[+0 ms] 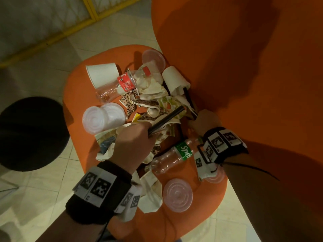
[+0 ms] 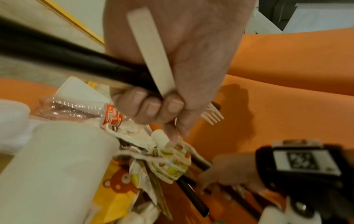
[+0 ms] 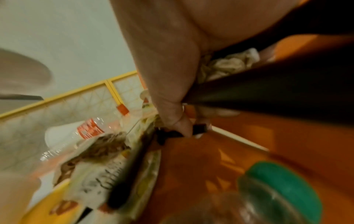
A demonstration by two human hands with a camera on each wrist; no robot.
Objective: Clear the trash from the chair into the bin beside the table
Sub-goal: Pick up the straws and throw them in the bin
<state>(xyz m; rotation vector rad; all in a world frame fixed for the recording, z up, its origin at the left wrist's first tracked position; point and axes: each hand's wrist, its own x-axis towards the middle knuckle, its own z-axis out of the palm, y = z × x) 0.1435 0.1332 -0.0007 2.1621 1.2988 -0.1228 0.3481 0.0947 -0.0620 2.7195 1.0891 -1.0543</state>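
An orange chair seat [image 1: 76, 95] holds a heap of trash: crumpled wrappers [image 1: 153, 91], two white paper cups [image 1: 103, 75], clear lids [image 1: 177, 194], a red-label bottle [image 1: 122, 84] and a Sprite bottle [image 1: 174, 156]. My left hand [image 1: 134, 145] is over the middle of the heap and grips a black straw [image 1: 166, 117] together with a pale fork [image 2: 151, 50], whose tines [image 2: 212, 115] stick out past my fingers. My right hand [image 1: 203, 121] is low by the backrest, fingers curled round another black straw [image 3: 199, 128] lying on the seat; that view is blurred.
The orange backrest [image 1: 244, 67] rises close on the right. A dark round object [image 1: 31, 133] stands on the tiled floor left of the chair. A yellow railing [image 1: 70, 30] runs behind. More black straws [image 2: 193, 198] lie among the wrappers.
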